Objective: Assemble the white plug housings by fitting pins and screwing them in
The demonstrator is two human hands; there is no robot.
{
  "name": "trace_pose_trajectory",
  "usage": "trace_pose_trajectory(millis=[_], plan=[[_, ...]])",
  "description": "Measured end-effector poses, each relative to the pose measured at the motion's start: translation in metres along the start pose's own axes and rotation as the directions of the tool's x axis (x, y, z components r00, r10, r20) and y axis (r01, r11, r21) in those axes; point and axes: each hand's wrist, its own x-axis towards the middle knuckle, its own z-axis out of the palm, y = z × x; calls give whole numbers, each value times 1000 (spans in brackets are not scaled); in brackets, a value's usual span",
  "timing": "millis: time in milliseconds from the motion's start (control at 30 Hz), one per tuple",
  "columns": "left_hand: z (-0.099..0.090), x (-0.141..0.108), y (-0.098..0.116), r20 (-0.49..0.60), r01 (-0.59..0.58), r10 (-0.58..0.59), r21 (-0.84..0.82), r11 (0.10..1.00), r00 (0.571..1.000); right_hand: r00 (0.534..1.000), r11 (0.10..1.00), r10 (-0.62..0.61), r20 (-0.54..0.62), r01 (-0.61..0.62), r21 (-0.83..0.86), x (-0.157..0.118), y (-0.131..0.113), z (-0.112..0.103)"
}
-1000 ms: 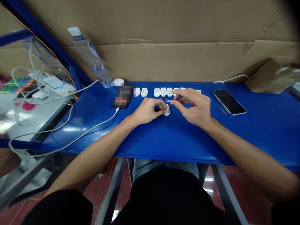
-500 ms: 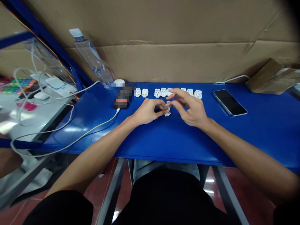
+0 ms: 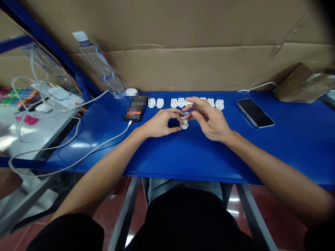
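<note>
On the blue table, a small white plastic part [image 3: 184, 124] with holes in it lies in front of me. The thumb and fingers of my left hand [image 3: 166, 122] are curled round its left side and hold it. A ring shows on one finger of that hand. My right hand [image 3: 211, 118] is just above and right of the part, thumb and forefinger drawn together in a pinch. A small dark purplish bit shows between those fingers, too small to name. Behind my hands stands a row of several similar white parts [image 3: 181, 102], some hidden by my right hand.
A smartphone [image 3: 255, 112] lies to the right, before a cardboard box [image 3: 305, 83]. On the left are a plugged-in phone [image 3: 135, 108], its white cable [image 3: 104, 143], a white case [image 3: 131, 92] and a clear bottle [image 3: 101, 66]. Cardboard [image 3: 183, 45] walls the back.
My left fingers have spread a little wider round the white part, and more of it shows. My right hand stays nearly in place. The view has shifted slightly.
</note>
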Motion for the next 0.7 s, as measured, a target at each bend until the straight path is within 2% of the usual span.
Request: trace_pose_trajectory(millis=[267, 533, 700], plan=[[2, 4, -6, 25, -1, 2, -48, 999, 1000, 999, 1000, -1, -45, 1, -4, 5, -12, 0], [0, 7, -6, 56, -58, 60, -34, 998, 997, 988, 986, -20, -156, -7, -167, 6, -19, 7], [1, 6, -11, 35, -74, 75, -42, 996, 997, 990, 995, -12, -138, -1, -96, 5, -15, 7]])
